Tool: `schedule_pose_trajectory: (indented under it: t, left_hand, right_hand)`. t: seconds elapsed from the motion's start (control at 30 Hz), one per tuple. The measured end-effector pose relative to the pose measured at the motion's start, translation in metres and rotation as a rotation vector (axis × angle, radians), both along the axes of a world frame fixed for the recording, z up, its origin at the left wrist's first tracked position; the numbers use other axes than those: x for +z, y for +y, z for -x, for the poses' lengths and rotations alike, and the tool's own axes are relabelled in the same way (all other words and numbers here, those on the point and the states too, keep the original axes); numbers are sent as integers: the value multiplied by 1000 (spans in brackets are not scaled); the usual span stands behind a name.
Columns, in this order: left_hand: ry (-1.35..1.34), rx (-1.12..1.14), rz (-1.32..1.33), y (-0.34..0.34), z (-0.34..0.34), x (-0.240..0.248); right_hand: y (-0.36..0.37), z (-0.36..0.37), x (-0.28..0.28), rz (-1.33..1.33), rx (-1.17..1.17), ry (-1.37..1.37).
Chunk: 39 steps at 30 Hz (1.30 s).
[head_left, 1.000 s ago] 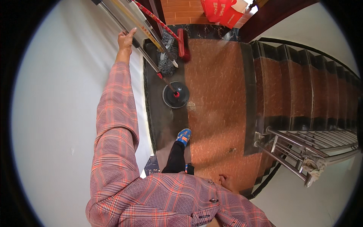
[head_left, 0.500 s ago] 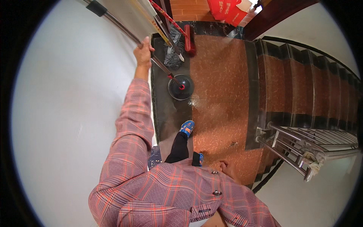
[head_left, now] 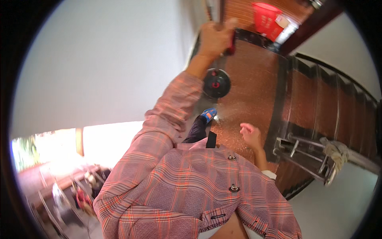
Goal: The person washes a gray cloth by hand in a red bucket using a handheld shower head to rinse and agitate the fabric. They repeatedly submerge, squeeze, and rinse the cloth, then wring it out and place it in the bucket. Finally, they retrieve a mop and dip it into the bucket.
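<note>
A metal pole with a round black domed head stands in front of me; the head, marked by a red joint, is down at the floor. My left hand is closed round the pole, arm stretched far forward. Motion blurs the hand, and it covers part of the pole. My right hand hangs over the reddish floor, loosely open and holding nothing. Behind my left hand shows a bit of a red broom head.
Stairs rise at the right beside a metal railing with a cloth tied on. A red bag stands beyond the dark threshold. A white wall lies left, with a bright opening and clutter at lower left. My blue shoe is near the black head.
My view has turned, bringing the bright opening in at lower left. My left hand, still on the pole, now appears farther right and up. My right hand has come up into fuller view.
</note>
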<state>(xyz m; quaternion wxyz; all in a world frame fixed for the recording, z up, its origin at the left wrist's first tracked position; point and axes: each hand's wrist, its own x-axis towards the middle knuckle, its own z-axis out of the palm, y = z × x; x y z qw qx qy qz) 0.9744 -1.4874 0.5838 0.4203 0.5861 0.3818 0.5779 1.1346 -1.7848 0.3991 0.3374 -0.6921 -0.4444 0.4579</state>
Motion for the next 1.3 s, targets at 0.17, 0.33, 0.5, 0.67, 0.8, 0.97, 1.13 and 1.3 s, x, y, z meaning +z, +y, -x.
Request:
schedule_pose_trajectory:
  t: [0.17,0.33,0.5,0.67,0.8,0.97,1.13,1.3]
  left_hand:
    - [69,25,-22,-133,4,53]
    - [54,35,26,-220,21,54]
    - [79,107,144,-252,39,55]
    - [112,118,117,-283,70,53]
    - [178,141,182,-295,99,56]
    - [98,141,-30,-307,144,61]
    - [152,195,-407,-324,209,58]
    - [168,190,-313,-357,316,12]
  right_hand:
    - [28,48,54,-343,87,-14]
    - [22,96,90,-339,230,-72]
    - [37,91,5,-451,407,-191]
    - [18,141,46,-200,485,241]
    - [13,168,50,-164,620,282]
    - [12,220,62,-173,669,320]
    - [3,278,77,-161,669,337]
    - [-9,356,94,-124,650,354]
